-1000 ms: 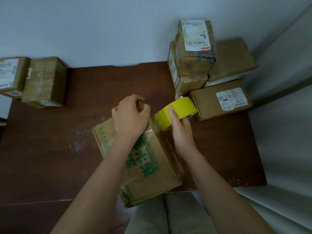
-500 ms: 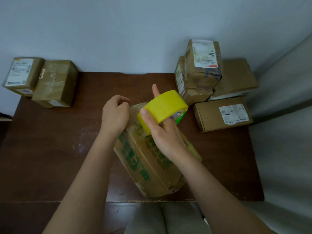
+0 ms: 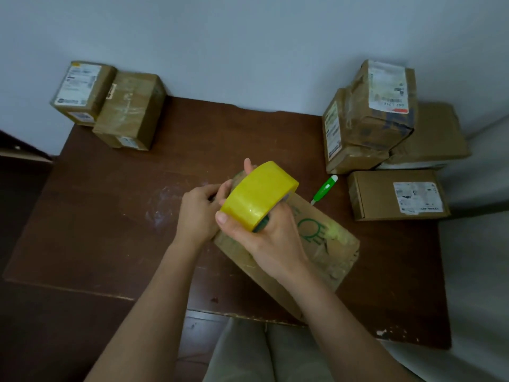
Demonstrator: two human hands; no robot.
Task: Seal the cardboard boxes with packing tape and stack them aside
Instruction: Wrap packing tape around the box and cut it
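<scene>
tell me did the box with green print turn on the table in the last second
Yes. The box with green print has swung round: its far end now points toward the green pen, and the table edge sits under its near end.

We're looking at a makeshift home packing corner: a scuffed dark wood counter (image 3: 115,216) is sitting against a plain pale wall (image 3: 248,45), and labelled, taped-up parcels (image 3: 385,114) are piling up at both back corners, like someone's shipping from a spare room.

forearms (image 3: 154,307) — bare, no sleeves | hands — no rings or gloves | trousers (image 3: 264,354) — pale grey-beige
</scene>
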